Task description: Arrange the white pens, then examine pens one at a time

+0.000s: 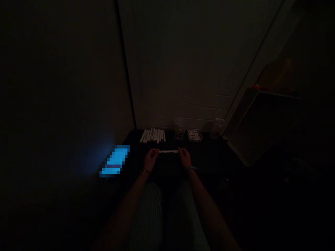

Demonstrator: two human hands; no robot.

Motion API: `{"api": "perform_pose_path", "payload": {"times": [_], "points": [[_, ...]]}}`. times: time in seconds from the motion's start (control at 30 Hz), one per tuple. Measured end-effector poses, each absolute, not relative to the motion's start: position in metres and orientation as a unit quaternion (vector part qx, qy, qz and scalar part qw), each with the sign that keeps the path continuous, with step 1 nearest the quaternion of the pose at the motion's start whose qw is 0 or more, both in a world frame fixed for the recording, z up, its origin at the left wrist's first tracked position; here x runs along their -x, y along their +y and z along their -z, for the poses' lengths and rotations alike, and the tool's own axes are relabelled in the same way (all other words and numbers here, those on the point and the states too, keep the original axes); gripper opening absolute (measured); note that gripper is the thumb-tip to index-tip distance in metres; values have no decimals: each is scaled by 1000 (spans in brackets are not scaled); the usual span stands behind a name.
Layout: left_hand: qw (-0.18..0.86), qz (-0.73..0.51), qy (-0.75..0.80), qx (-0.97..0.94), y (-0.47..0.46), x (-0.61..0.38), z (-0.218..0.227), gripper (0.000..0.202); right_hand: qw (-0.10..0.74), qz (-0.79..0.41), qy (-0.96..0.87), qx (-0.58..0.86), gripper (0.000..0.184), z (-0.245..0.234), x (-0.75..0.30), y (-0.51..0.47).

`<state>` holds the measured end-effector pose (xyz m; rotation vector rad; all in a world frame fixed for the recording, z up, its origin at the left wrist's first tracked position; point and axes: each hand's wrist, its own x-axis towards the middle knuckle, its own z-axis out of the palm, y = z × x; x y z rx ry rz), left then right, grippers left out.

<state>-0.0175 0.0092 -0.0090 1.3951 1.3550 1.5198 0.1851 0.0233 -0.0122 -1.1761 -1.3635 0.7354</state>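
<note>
A white marker (169, 151) is held level between my two hands, above the dark table. My left hand (151, 157) pinches its left end, and the fingers of my right hand (185, 157) are closed on its right end. Small dark print runs along the barrel. Beyond my left hand, several white markers (154, 135) lie side by side in a loose row near the table's back edge. The light is very dim, so finger details are hard to make out.
Behind my hands stand a clear plastic case (180, 133), a box with coloured patterns (194, 135) and another clear case (217, 128). A glowing blue pixelated screen (115, 161) is at the left. A wall rises behind the table (209, 157); a shelf unit (243, 115) stands right.
</note>
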Motion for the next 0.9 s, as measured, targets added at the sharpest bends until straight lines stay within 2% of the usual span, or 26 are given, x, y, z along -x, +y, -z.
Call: {"api": "perform_pose_path", "payload": {"times": [0.9], "points": [[299, -570, 519, -563, 2, 16, 1, 35, 574, -336, -574, 477, 38, 9, -185, 22]]}}
